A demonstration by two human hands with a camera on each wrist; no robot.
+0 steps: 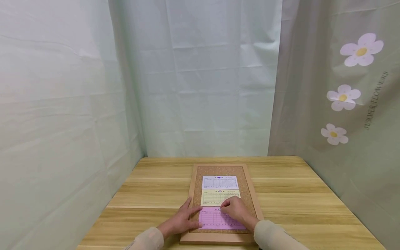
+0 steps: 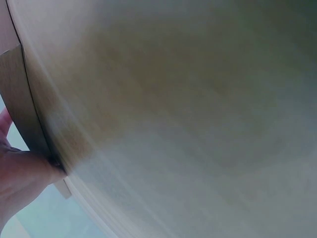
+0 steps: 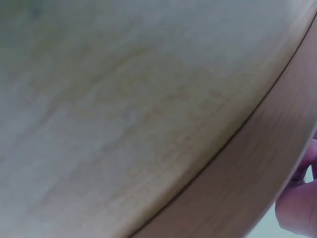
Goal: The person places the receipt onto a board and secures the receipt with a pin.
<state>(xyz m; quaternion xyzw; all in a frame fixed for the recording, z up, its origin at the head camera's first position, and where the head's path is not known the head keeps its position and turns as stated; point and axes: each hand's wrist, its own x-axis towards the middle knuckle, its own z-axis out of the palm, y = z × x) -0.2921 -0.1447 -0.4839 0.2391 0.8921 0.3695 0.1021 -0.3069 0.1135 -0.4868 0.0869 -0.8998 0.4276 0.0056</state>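
A framed cork board (image 1: 250, 194) lies on the wooden table with three printed slips on it in a column. At the top is a white slip (image 1: 212, 183), below it a yellow slip (image 1: 210, 198), and nearest me a pink slip (image 1: 215, 220). My left hand (image 1: 184, 218) spreads over the board's left side, its fingertips touching the pink slip's left edge. With bent fingers and thumb together, my right hand (image 1: 235, 210) pinches something small at the pink slip's top middle; the fingers hide it. Each wrist view shows only part of the left hand (image 2: 25, 178) or right hand (image 3: 299, 206).
A round purple pin head (image 1: 219, 177) sits at the white slip's top middle, and a paler round one (image 1: 220, 191) on the yellow slip. Wooden tabletop (image 1: 297, 201) surrounds the board. Pale curtains (image 1: 203, 86) hang on three sides, with printed flowers (image 1: 361, 51) at right.
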